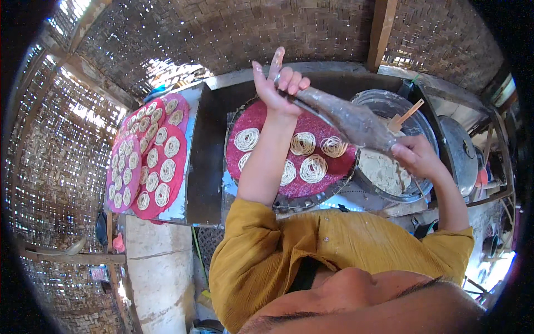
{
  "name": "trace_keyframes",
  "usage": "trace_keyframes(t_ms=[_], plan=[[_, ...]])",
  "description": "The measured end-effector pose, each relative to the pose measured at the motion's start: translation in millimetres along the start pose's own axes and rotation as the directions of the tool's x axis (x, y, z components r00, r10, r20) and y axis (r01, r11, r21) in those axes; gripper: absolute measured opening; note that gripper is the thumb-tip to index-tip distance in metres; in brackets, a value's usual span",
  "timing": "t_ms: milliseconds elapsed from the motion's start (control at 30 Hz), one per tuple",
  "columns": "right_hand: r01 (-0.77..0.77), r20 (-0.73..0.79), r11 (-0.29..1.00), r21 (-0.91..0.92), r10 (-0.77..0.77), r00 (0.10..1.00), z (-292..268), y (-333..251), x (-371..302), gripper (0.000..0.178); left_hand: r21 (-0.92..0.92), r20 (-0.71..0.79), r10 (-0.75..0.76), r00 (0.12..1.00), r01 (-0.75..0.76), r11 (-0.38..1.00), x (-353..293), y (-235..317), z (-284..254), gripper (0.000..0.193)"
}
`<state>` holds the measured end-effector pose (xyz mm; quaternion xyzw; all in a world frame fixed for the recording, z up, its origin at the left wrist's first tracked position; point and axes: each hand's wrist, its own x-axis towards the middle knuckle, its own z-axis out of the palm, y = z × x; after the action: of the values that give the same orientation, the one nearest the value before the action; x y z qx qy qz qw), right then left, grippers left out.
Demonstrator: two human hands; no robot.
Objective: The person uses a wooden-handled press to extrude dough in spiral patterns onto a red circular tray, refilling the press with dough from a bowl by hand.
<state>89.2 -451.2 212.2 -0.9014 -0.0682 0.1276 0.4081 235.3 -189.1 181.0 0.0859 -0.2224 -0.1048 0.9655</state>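
A long, greyish plastic piping bag (pixel 353 119), smeared with batter, is stretched slantwise between my hands. At its upper left end, my left hand (pixel 278 89) has some fingers curled over the bag while others point up. My right hand (pixel 418 157) grips the lower right end, above a big dark basin (pixel 425 125) of pale batter (pixel 382 170). Under my left forearm and the bag lies a round pink cloth (pixel 258 114) on a frame. Pale coiled batter spirals (pixel 313 168) sit on it; my forearm covers part of them.
Pink cloths (pixel 177 192) with several more spirals are stacked on a surface at the left. A wooden-handled spatula (pixel 409 113) rests in the basin. A rounded metal lid (pixel 459 150) stands at the right. A woven wall (pixel 250 33) and a wooden post (pixel 382 30) close off the far side.
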Motion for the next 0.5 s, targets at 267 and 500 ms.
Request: trace_keyframes(t_ms=[267, 500], plan=[[0.052, -0.060, 0.993, -0.101, -0.058, 0.996, 15, -12, 14, 0.043, 0.065, -0.020, 0.066, 0.998, -0.065, 0.996, 11, 25, 18, 0.059], [0.021, 0.026, 1.000, 0.017, -0.021, 0.999, 26, 16, -6, 0.045, 0.121, -0.181, -0.004, 0.983, 0.026, 0.992, -13, 4, 15, 0.049]])
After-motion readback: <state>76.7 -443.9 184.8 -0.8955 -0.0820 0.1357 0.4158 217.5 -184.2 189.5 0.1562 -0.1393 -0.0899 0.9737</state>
